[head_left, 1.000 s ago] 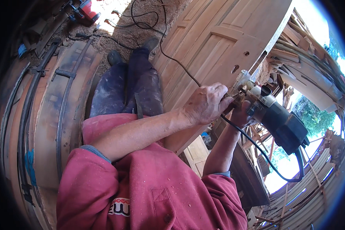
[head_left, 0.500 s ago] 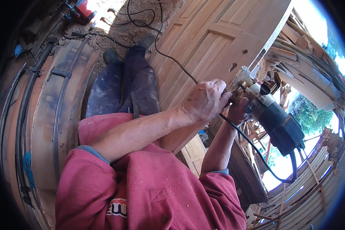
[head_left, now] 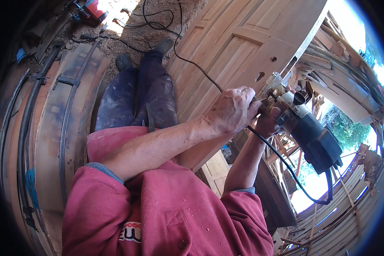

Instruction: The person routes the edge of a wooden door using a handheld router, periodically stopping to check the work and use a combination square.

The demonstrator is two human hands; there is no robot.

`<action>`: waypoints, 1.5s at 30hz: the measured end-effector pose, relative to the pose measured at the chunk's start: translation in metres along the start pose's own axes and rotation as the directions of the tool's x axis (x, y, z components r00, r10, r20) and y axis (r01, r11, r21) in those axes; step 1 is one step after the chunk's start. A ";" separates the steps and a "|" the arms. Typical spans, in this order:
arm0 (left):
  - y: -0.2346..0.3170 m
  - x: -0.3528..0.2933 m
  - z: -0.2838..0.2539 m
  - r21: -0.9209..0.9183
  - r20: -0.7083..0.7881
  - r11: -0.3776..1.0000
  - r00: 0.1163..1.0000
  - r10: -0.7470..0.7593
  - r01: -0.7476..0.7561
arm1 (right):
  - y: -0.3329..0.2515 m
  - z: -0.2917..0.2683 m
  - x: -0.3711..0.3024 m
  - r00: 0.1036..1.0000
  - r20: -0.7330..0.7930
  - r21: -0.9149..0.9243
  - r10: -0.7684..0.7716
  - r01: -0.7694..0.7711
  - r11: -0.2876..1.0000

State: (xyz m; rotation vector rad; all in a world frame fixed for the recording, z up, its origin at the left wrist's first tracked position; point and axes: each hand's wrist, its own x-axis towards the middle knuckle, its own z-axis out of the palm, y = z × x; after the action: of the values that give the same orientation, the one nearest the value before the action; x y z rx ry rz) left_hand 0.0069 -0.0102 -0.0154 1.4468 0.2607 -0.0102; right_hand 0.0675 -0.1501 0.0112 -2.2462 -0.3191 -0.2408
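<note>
A router (head_left: 313, 134) with a black motor body, pale metal collar and clear plastic guard lies on its side at the right. My right hand (head_left: 269, 120) grips it near the collar from below, its fingers partly hidden behind the tool. My left hand (head_left: 234, 109) is closed in a pinch right beside the router's base end; what its fingers hold is hidden. From the motor's end a black cord (head_left: 281, 160) loops back under my left hand. Just beyond the hands stands a panelled wooden door (head_left: 243, 55), with two holes cut near its edge.
To the left lie wide boards (head_left: 47, 141) with long metal bar clamps (head_left: 68, 111) across them. A red power tool (head_left: 91, 12) and tangled cords rest on the shavings-covered ground. Stacked timber offcuts (head_left: 341, 81) fill the right side, near a slatted structure (head_left: 345, 213).
Both hands and the router have shifted slightly to the right. My left hand stays pinched close to the router's base end.
</note>
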 end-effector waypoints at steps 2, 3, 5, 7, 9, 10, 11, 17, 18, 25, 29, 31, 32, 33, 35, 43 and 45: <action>0.001 -0.002 -0.002 -0.001 0.006 1.000 1.000 0.009 -0.009 | -0.001 -0.001 -0.005 1.000 -0.006 0.023 0.030 -0.030 0.999; 0.001 -0.002 -0.002 -0.004 0.013 1.000 1.000 0.017 -0.017 | -0.003 -0.001 -0.006 0.999 -0.008 0.033 0.043 -0.043 0.999; 0.000 -0.004 -0.001 -0.013 -0.004 1.000 1.000 0.021 -0.021 | -0.008 0.002 -0.006 0.999 -0.007 0.066 0.050 -0.049 0.997; -0.002 -0.006 0.000 -0.022 -0.023 0.999 0.999 0.023 -0.024 | -0.007 0.001 -0.006 0.999 -0.001 0.084 0.044 -0.044 0.996; -0.003 -0.007 -0.001 -0.035 -0.025 0.999 0.999 0.028 -0.029 | -0.003 0.000 -0.008 0.999 0.003 0.132 0.035 -0.035 0.991; -0.002 -0.008 -0.001 -0.036 -0.025 0.999 0.999 0.027 -0.028 | -0.003 0.000 -0.010 0.999 0.003 0.131 0.035 -0.035 0.991; -0.002 -0.009 -0.002 -0.037 -0.022 0.998 0.999 0.042 -0.043 | -0.003 0.002 -0.012 0.999 -0.013 0.150 0.034 -0.032 0.988; -0.001 -0.014 -0.005 -0.014 -0.027 0.999 0.999 0.045 -0.046 | -0.005 -0.003 -0.016 0.999 0.025 0.127 0.034 -0.037 0.991; -0.001 -0.015 -0.005 -0.011 -0.026 0.999 0.999 0.045 -0.045 | -0.005 -0.004 -0.016 0.999 0.028 0.119 0.023 -0.026 0.993; 0.006 -0.012 -0.010 -0.104 0.132 0.995 0.991 0.003 0.011 | 0.003 -0.028 0.008 0.995 -0.002 -0.009 0.104 -0.104 0.995; 0.009 -0.016 -0.026 0.094 0.198 0.947 0.938 0.284 -0.306 | -0.046 -0.009 0.061 0.975 0.059 0.120 0.215 -0.221 0.968; 0.022 -0.020 -0.021 0.202 0.269 0.922 0.924 0.271 -0.329 | -0.036 -0.016 0.068 0.973 0.021 0.170 0.231 -0.231 0.958; 0.028 -0.023 -0.020 0.211 0.284 0.915 0.917 0.279 -0.344 | -0.032 -0.018 0.069 0.983 -0.017 0.168 0.181 -0.176 0.970; 0.036 -0.026 -0.019 0.242 0.321 0.918 0.919 0.230 -0.314 | -0.030 -0.020 0.071 0.990 -0.051 0.162 0.130 -0.120 0.979; 0.048 -0.032 -0.020 0.283 0.359 0.915 0.916 0.178 -0.289 | -0.030 -0.031 0.072 0.983 -0.097 0.244 0.156 -0.128 0.961; 0.041 -0.051 -0.009 0.130 0.500 0.925 0.830 0.248 -0.356 | -0.027 -0.101 0.048 0.907 -0.417 0.025 0.057 -0.051 0.998; 0.042 -0.051 -0.011 0.106 0.557 0.950 0.809 0.188 -0.293 | -0.022 -0.113 0.033 0.900 -0.433 0.021 0.058 -0.055 0.998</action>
State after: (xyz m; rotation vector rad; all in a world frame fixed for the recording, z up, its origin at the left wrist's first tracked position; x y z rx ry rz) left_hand -0.0379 -0.0021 0.0336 1.5935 -0.4059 -0.2409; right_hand 0.0852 -0.2186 0.1074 -2.1169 -0.0142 -0.6943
